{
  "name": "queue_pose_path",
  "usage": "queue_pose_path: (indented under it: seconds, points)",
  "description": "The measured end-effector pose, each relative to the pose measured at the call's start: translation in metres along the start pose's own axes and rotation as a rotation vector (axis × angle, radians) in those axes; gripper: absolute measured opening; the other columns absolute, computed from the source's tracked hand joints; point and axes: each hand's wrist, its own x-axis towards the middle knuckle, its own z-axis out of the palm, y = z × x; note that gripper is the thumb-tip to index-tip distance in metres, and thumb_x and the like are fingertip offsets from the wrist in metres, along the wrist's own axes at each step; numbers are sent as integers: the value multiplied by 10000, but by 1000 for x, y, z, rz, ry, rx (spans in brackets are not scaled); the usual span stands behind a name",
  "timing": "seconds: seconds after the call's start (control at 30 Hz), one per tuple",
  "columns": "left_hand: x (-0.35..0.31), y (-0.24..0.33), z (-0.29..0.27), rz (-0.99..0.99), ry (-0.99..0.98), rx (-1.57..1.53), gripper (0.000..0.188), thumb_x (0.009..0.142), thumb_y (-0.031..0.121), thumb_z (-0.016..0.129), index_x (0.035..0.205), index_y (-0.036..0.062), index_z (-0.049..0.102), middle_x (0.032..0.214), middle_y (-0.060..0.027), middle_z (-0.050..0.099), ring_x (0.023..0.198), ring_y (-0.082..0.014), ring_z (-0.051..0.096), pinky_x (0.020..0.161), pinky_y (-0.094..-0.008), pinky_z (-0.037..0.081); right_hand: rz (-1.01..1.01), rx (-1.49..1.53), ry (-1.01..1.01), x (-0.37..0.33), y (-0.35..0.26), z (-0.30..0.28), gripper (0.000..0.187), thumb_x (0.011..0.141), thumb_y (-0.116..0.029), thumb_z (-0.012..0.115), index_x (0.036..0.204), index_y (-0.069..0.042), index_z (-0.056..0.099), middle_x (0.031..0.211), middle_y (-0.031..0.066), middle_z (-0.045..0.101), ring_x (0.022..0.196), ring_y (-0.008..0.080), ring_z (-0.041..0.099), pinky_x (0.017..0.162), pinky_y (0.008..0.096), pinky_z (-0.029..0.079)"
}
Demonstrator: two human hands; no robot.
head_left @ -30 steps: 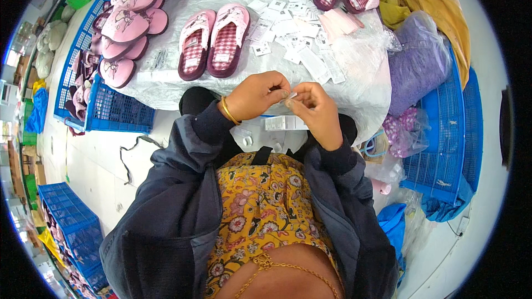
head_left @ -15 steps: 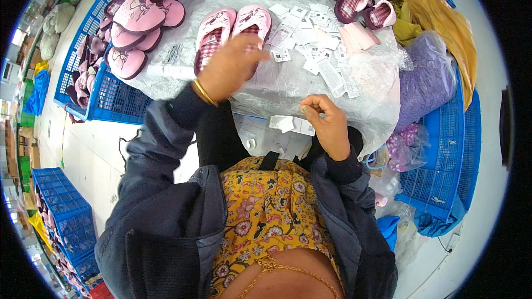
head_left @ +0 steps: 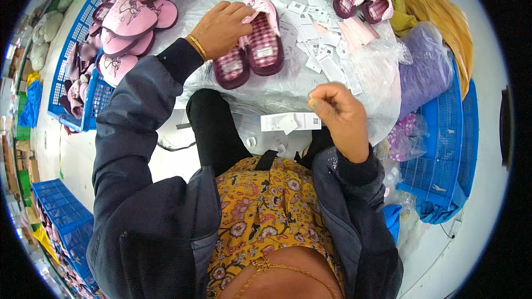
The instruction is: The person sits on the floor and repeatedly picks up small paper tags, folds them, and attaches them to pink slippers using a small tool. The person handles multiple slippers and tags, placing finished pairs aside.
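Surface (head_left: 377, 91): wrapped in clear film; other slippers (head_left: 130, 16) stacked along its left and far edges.
Pink slippers (head_left: 265, 41): one pair, side by side on the surface, heels at the near side.
Left hand (head_left: 223, 30): over the pair's left slipper (grip cannot be told).
Right hand (head_left: 342, 113): apart from the left, thumb and forefinger together.
Paper tags (head_left: 331, 69): white, loose, right of the pair.

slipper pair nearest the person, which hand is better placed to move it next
Probably the left: the left hand covers the front of the left slipper, while the right hand is apart from the slipper pair, closer to the floral top.
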Motion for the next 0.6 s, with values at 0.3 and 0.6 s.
queue_pose_path:
  seconds: [0.3,0.6]
  points:
    - [30,30,21,18,-149,-223,320,767,156,684,1087,141,673,1296,-96,554,1142,-265,557,931,-400,442,93,284,74,102,51,28,167,913,-68,615,1059,10,591,833,-2,585,701,62,513,631,214,436]
    - [32,24,28,-136,-140,-420,252,814,278,650,987,100,693,1118,-106,605,944,-301,636,831,-427,506,139,-38,190,109,97,52,253,811,-69,671,1033,2,571,790,115,676,710,174,663,629,298,507]
